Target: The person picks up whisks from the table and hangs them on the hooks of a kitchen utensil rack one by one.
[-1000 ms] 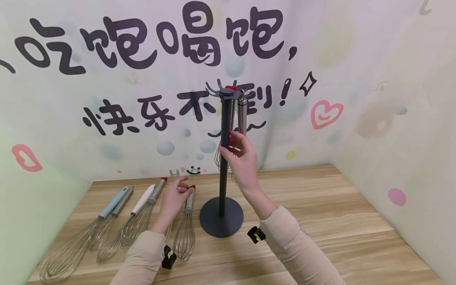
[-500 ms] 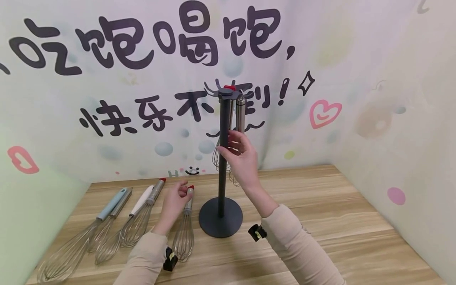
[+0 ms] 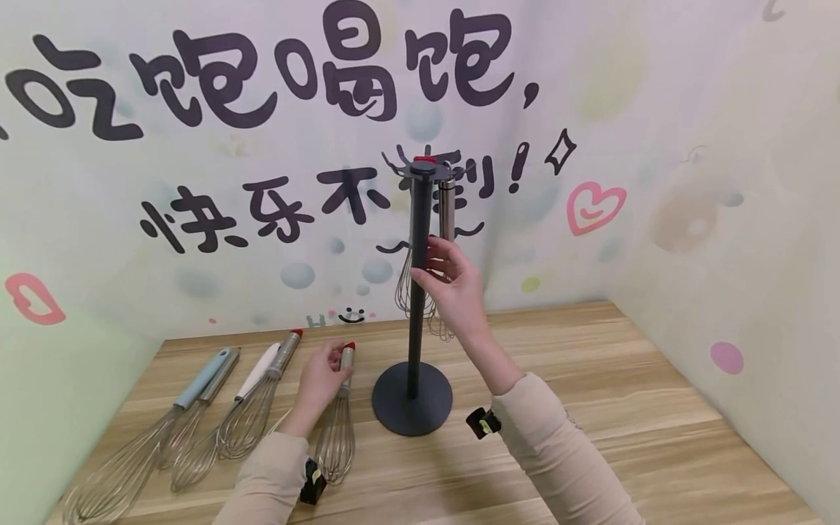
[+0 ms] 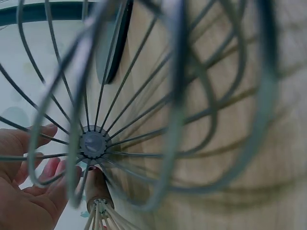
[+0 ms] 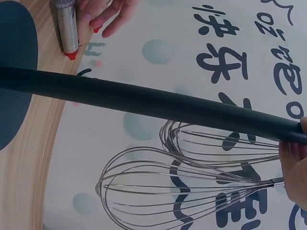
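My left hand [image 3: 320, 380] is at the silver handle of a red-tipped whisk [image 3: 336, 441] lying on the table, thumb and fingertips right by the handle. In the left wrist view that whisk's hub [image 4: 93, 143] faces the camera, and the fingers of my left hand [image 4: 33, 177] spread beside it, not wrapped around. My right hand [image 3: 456, 284] grips the pole of a dark round-based stand [image 3: 412, 415] between thumb and fingers. From its hooks hang two whisks: one with a steel handle [image 3: 446, 208], the other red-topped [image 3: 424, 159] and partly hidden behind the pole.
Several more whisks lie to the left: one with a light blue handle [image 3: 202, 379], one with a white handle [image 3: 257, 372], another red-tipped [image 3: 285, 354]. A printed wall sheet [image 3: 367, 146] stands right behind the wooden table [image 3: 590, 379].
My left hand has come down from above the handle's red tip to the handle's side. The stand, held in my right hand, has shifted slightly right, and its hooked top has turned.
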Tool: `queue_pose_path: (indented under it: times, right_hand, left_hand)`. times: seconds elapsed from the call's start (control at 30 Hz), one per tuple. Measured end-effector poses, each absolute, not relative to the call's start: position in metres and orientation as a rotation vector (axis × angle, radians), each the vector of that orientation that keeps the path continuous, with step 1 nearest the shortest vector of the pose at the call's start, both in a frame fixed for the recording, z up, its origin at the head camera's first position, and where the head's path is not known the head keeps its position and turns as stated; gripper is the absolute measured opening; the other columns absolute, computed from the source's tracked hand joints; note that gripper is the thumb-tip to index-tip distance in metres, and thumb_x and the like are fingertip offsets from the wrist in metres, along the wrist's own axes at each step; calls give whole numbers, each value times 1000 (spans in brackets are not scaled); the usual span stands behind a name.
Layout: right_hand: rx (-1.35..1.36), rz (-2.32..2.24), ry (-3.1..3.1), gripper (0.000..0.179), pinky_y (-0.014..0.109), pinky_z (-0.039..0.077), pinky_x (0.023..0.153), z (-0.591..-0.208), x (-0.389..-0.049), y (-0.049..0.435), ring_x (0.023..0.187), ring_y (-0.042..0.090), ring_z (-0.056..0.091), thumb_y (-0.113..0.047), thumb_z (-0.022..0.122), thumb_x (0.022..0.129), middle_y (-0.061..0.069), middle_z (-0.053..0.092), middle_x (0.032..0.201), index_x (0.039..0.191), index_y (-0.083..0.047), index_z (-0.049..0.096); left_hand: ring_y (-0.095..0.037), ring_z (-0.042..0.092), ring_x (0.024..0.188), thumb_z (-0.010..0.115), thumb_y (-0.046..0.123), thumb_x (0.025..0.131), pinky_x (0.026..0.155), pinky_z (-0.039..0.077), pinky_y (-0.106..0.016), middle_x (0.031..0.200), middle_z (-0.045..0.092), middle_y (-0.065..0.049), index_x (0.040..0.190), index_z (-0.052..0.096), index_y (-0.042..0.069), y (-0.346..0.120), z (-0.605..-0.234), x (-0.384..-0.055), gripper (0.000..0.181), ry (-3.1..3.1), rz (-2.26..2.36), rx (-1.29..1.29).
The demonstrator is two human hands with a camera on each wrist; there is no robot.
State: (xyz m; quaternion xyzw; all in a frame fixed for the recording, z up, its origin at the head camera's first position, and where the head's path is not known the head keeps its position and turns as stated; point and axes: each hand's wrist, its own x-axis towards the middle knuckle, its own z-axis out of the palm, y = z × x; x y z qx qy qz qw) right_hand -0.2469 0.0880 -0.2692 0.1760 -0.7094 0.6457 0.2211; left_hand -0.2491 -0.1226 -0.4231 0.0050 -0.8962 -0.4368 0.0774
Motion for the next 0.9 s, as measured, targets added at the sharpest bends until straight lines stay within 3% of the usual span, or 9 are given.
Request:
queue_pose_path:
  times: [0.33, 0.9]
  right_hand:
    - [528, 1784, -1995, 45, 33, 56, 90, -268, -250, 98, 101, 32, 64, 7, 67, 82, 23, 61, 115, 125, 4, 55]
    - [553, 1736, -2064, 45, 43, 54, 96, -266, -254, 110, 103, 34, 63, 6, 67, 83, 22, 59, 121, 126, 5, 53]
  left_hand:
    - [-44, 61, 107, 67, -2, 81, 92, 53, -49, 118, 59, -34, 127, 52, -11, -126, -431, -249, 49, -2731, -1306, 19]
    - [-38, 61, 103, 69, 2, 81, 88, 53, -47, 119, 59, -32, 131, 49, -9, -125, -435, -250, 56, -2759, -1288, -4]
